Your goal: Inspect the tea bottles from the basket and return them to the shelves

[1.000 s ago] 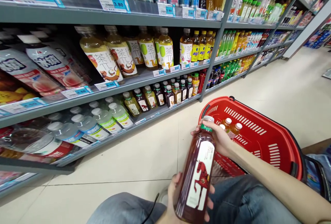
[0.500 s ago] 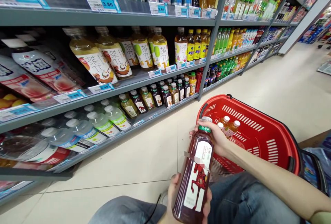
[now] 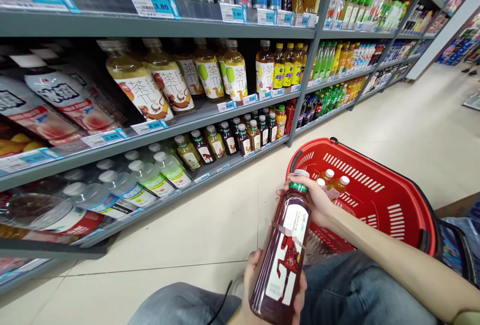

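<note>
A large bottle of dark red drink (image 3: pixel 264 260) with a white label, a red animal picture and a green neck band is tilted in front of my knees. My left hand (image 3: pixel 250 280) wraps round its lower part from beneath, fingers on both sides. Up at the neck, just below the pale cap, my right hand (image 3: pixel 318 199) grips it. The label faces me. Just beyond my right hand stands a red shopping basket (image 3: pixel 369 162), with small orange-coloured bottles (image 3: pixel 342 185) in it.
Drink shelves (image 3: pixel 210 117) run along the left and into the distance. On the bottom shelf are similar dark bottles (image 3: pixel 202 147) and large clear bottles (image 3: pixel 150 177). Tile floor (image 3: pixel 210 220) lies between shelf and basket. Blue wrapped packs (image 3: pixel 455 245) sit at the right edge.
The view has shifted very slightly, so the shelves sit a little further right. Both hands keep the same hold on the bottle.
</note>
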Tool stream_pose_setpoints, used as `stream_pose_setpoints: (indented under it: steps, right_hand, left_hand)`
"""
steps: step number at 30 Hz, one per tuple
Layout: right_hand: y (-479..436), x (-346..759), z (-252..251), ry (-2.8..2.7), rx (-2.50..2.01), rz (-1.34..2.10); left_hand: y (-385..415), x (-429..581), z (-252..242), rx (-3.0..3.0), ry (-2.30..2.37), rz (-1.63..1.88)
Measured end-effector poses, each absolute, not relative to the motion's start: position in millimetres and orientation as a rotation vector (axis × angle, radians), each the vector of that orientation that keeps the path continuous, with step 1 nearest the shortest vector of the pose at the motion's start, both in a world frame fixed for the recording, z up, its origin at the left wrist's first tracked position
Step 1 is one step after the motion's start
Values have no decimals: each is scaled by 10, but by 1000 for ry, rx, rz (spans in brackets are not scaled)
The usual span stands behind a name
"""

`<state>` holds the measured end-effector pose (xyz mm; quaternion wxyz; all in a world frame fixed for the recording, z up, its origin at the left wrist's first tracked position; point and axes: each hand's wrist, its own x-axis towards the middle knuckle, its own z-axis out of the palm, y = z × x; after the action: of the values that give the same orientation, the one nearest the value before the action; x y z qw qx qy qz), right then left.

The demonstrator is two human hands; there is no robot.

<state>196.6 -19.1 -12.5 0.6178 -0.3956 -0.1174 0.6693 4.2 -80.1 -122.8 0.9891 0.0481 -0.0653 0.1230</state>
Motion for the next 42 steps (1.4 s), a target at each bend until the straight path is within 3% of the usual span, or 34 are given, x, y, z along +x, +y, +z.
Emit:
stream_pose_setpoints:
  steps: [13,22,32,42]
  right_hand:
    - [-200,1967,-76,-276,-929,1548]
    - [-246,2026,-34,-537,-659,1619]
    - [-217,1951,24,-738,-974,1386]
    - [-308,1858,-52,-1151,-1458,1049]
  left_hand:
    - [-744,47,-1186,41,-162,215]
    - [-798,47,-1150,-48,-190,235]
    - [-801,40,-1016,-118,-92,246]
    - [-999,107,-1443,183,117,74]
